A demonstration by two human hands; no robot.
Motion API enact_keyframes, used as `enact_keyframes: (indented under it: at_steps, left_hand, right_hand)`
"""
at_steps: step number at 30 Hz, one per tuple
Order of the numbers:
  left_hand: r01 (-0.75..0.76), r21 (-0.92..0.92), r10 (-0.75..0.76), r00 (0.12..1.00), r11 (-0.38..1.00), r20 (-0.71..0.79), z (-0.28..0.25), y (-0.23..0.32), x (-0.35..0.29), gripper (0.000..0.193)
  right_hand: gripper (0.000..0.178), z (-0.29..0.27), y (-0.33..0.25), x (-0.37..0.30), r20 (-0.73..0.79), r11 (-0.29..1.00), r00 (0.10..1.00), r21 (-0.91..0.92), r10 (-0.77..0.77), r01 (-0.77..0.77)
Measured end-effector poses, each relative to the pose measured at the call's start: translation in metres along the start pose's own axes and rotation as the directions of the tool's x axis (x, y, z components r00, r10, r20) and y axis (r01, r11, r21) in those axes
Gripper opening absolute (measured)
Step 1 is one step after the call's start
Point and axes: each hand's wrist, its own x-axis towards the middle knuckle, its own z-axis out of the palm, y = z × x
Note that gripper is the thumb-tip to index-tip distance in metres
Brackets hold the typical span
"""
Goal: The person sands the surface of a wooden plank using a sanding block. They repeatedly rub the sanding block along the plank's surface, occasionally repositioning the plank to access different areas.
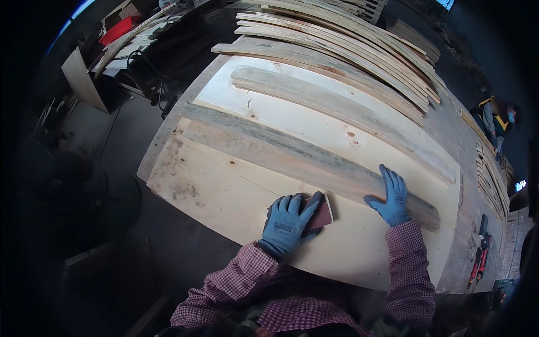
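My left hand point(284, 222), in a blue work glove, is closed around a reddish-brown sanding block point(320, 218). It rests by the near edge of a long wooden board point(264, 147) with grey-stained wood along its far side. My right hand point(392, 196), gloved alike, lies on that board toward its right end, thumb and fingers spread. Beneath the board is a broad pale wooden panel point(224, 188) with knots and dark stains at its left. A second long board point(314, 104) lies farther back on the panel, roughly parallel to the first.
Several long wooden strips point(348, 48) are piled along the bench's far side. Red-handled tools point(479, 259) lie at the bench's right edge, near more thin strips point(489, 182). Another person point(496, 122) is at the far right. A cluttered table with a red object point(116, 30) stands far left.
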Motion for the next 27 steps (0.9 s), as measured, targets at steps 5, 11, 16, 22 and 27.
enact_keyframes:
  at_steps: [5,11,16,22,27]
  left_hand:
    - [-0.015,0.050,0.008,0.991,0.999,0.131,-0.015,-0.028,0.015,0.085]
    - [-0.116,0.075,0.089,0.952,0.990,0.293,-0.029,-0.053,0.044,0.096]
    - [-0.122,0.062,0.109,0.977,0.991,0.183,-0.019,-0.057,0.056,0.090]
    - [-0.114,0.044,0.107,0.984,0.992,0.145,-0.015,-0.056,0.059,0.090]
    - [-0.075,0.117,0.065,0.994,0.990,0.091,-0.020,-0.052,0.051,0.094]
  right_hand:
    - [0.123,0.019,-0.003,0.012,0.125,0.994,0.990,-0.078,-0.072,0.082]
    - [0.128,0.015,-0.004,0.010,0.088,0.990,0.992,-0.095,-0.092,0.101]
    - [0.120,0.012,0.002,0.024,0.057,0.989,0.994,-0.113,-0.092,0.098]
    - [0.121,0.014,0.003,0.026,0.025,0.982,0.994,-0.153,-0.104,0.106]
    - [0.111,0.001,-0.012,0.038,0.134,0.998,0.991,-0.060,0.021,-0.013]
